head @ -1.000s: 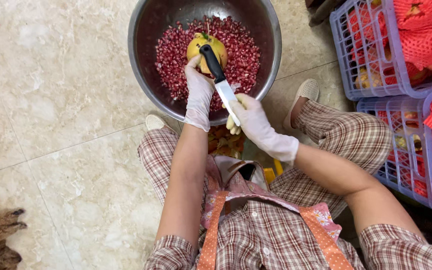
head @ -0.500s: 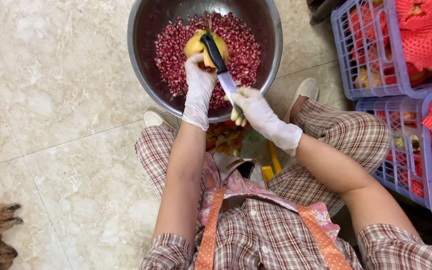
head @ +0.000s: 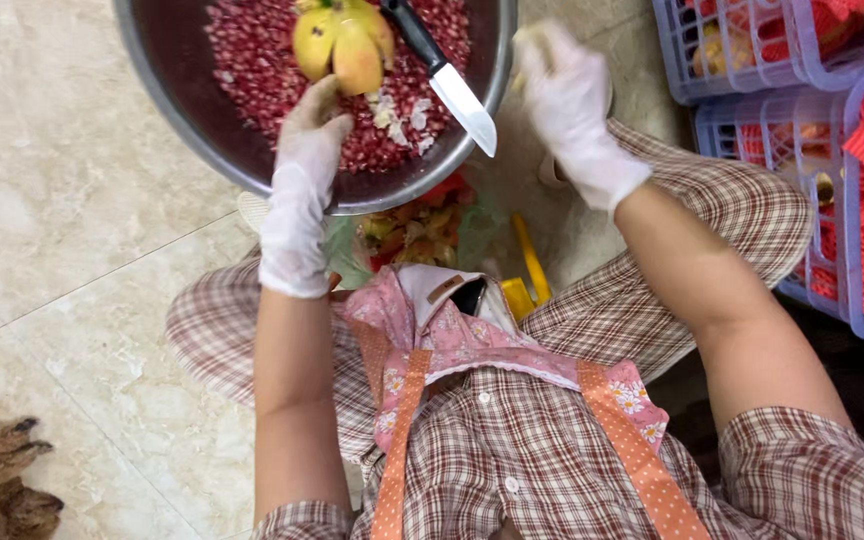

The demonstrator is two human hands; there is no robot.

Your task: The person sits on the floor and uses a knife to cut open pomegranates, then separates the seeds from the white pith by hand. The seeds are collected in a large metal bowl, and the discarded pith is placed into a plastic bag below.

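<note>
A large steel bowl (head: pixel 167 90) of red pomegranate seeds stands on the floor in front of me. On the seeds sits a yellow, partly peeled pomegranate (head: pixel 342 45). My gloved left hand (head: pixel 302 180) reaches into the bowl, its fingertips on the fruit's lower edge. A black-handled knife (head: pixel 442 75) lies loose across the bowl, its blade sticking out over the near rim. My gloved right hand (head: pixel 567 95) is blurred, just right of the bowl and off the knife. Something pale yellow shows at its fingertips.
Blue plastic baskets (head: pixel 742 95) with fruit in red foam nets stand at the right. A bag of peel scraps (head: pixel 412 225) lies between my knees, with a yellow tool (head: pixel 532 265) beside it. Furry animal paws (head: pixel 2 480) rest on the tiled floor at lower left.
My right hand has let go of the knife and swung right, out of the bowl. The knife now rests on the bowl. The view has moved closer.
</note>
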